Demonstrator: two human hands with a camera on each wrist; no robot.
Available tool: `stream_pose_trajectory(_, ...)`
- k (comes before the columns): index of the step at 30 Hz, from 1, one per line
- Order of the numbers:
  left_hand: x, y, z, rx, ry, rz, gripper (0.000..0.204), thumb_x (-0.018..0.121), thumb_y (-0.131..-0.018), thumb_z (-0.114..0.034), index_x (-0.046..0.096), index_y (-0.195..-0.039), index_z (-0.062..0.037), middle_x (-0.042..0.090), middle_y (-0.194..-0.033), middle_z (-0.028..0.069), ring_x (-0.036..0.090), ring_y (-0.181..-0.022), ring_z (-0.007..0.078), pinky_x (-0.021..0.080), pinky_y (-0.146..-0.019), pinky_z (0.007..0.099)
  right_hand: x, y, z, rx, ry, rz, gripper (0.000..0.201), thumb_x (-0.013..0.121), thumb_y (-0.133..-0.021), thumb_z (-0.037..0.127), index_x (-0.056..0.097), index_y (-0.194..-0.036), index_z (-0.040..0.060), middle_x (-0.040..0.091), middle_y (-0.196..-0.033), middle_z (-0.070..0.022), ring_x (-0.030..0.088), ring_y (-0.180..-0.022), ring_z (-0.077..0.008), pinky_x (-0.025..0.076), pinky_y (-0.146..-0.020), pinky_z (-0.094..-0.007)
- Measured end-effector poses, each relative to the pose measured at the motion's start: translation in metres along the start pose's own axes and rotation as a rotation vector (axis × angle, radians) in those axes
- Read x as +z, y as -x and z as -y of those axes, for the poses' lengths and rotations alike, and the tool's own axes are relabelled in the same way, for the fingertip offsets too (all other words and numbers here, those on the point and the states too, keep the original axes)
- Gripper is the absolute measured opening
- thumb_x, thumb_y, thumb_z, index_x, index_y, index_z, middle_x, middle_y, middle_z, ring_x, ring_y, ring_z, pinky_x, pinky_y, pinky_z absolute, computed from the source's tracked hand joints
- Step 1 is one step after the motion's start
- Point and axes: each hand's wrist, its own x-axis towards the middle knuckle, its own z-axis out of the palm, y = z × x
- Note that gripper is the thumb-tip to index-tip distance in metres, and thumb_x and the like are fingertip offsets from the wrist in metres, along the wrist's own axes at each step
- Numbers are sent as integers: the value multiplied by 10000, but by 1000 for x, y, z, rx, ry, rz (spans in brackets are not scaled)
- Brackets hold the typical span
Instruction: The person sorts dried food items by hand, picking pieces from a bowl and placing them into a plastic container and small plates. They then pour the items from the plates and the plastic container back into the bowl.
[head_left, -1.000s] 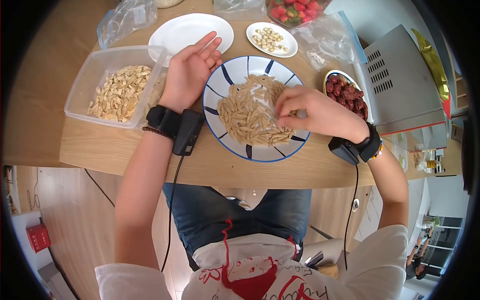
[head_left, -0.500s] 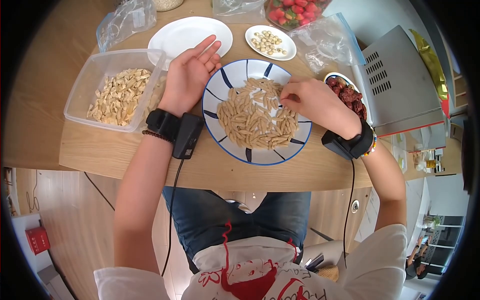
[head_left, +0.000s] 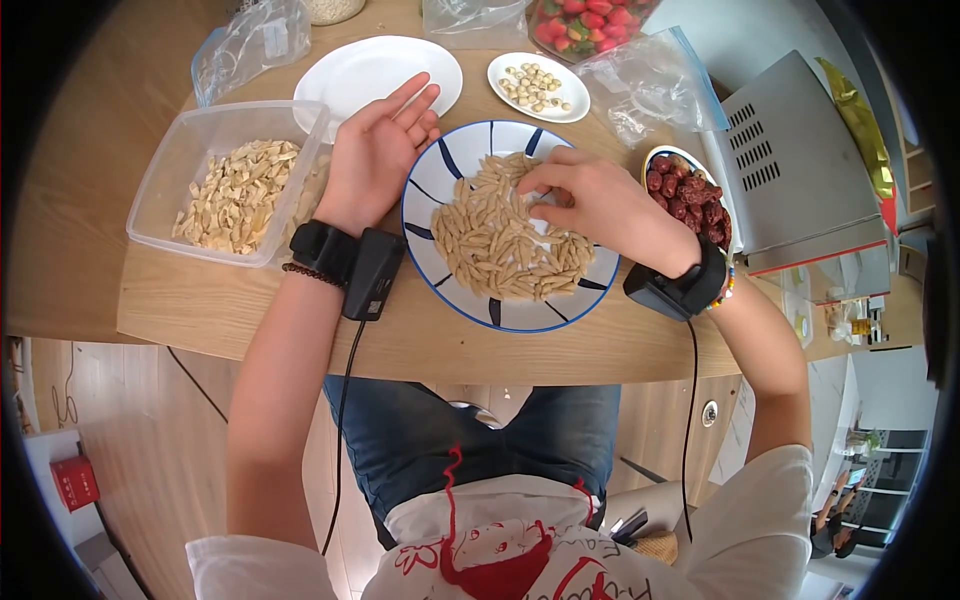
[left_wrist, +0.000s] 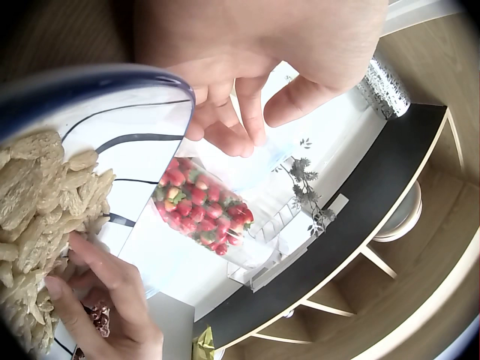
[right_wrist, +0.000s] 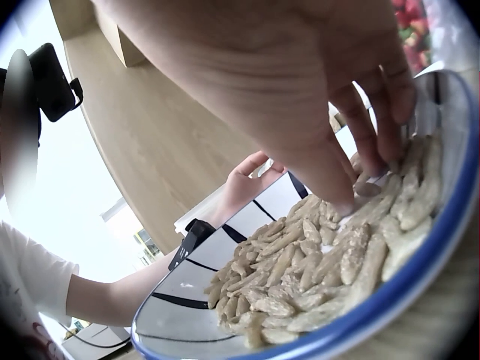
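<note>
A blue-rimmed bowl (head_left: 430, 270) holds many pale brown elongated pieces (head_left: 480, 235), spread over its bottom. The right hand (head_left: 610, 205) reaches in from the right, thumb and bent fingertips down among the pieces; in the right wrist view the right hand (right_wrist: 300, 97) has its fingertips at the pieces, and whether it pinches one is unclear. Palm up at the bowl's left edge, the left hand (head_left: 375, 160) lies with loosely extended fingers and holds nothing. The left wrist view shows the left hand (left_wrist: 262, 52) beside the bowl rim.
Left stands a plastic box (head_left: 150, 195) of dry chips. Behind are a white plate (head_left: 350, 75), a small dish (head_left: 503, 72) of round pale pieces, plastic bags and strawberries (head_left: 590, 25). Red dates (head_left: 690, 190) and a grey metal box (head_left: 800, 160) are at the right.
The right hand has moved leftward, from the right side of the bowl toward its middle, and its thumb and fingers have spread slightly. The left hand has stayed nearly still.
</note>
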Motion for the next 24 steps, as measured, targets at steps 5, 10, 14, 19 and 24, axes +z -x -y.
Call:
stream_pose_trajectory(5,0,0,1,3,1,3,497,438,-880,-120,329,-1329,63,510,-1153,112,510,-901,181,422,-862,306,2,-6,-5,-7,-17,29,126,642,-773,140,623,-883,79,612,-840,-71,602,-778,-260,470,-670,-363)
stream_pose_trajectory(10,0,0,0,-2,4,4,495,433,-883,-121,328,-1330,63,508,-1155,109,510,-898,177,424,-858,304,-6,-8,-4,34,-62,125,130,647,-762,138,601,-826,36,621,-776,-92,599,-722,-254,464,-657,-346)
stream_pose_trajectory(14,-1,0,0,3,-2,6,491,429,-885,-121,331,-1330,61,508,-1155,107,508,-897,175,424,-858,303,-6,-3,-3,25,-116,204,140,647,-763,109,564,-820,12,556,-746,-83,553,-692,-188,448,-637,-300)
stream_pose_trajectory(19,-2,0,1,1,1,11,490,432,-884,-122,337,-1329,58,502,-1165,102,506,-899,174,422,-860,302,-11,4,5,23,-69,148,149,659,-753,102,555,-808,10,538,-737,-67,538,-683,-161,445,-638,-280)
stream_pose_trajectory(24,-2,-1,1,1,1,19,491,438,-882,-130,341,-1326,57,492,-1178,109,504,-905,175,426,-856,306,-16,7,7,40,-193,205,126,672,-764,99,587,-803,15,543,-747,-51,540,-694,-132,443,-636,-267)
